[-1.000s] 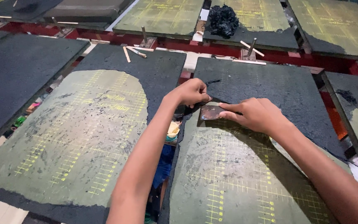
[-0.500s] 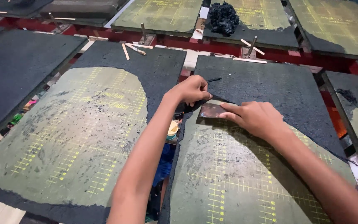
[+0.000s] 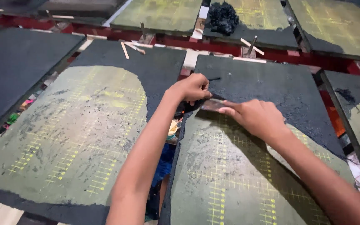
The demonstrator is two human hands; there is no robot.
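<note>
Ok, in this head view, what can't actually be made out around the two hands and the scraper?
- Flat scraper: mostly under the right hand; its full shape stays hidden.
- Left hand: fingers curl down at the board's edge; whether they grip anything cannot be told.
- Gap between the boards: the left forearm covers it.
- Black clump at the top: too small to identify.
- Right-hand board: cut off by the frame edge.

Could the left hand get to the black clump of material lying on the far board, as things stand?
Probably yes, with a stretch. The left hand is on the near board's edge; the black clump lies beyond the red rail, with nothing standing between.
</note>
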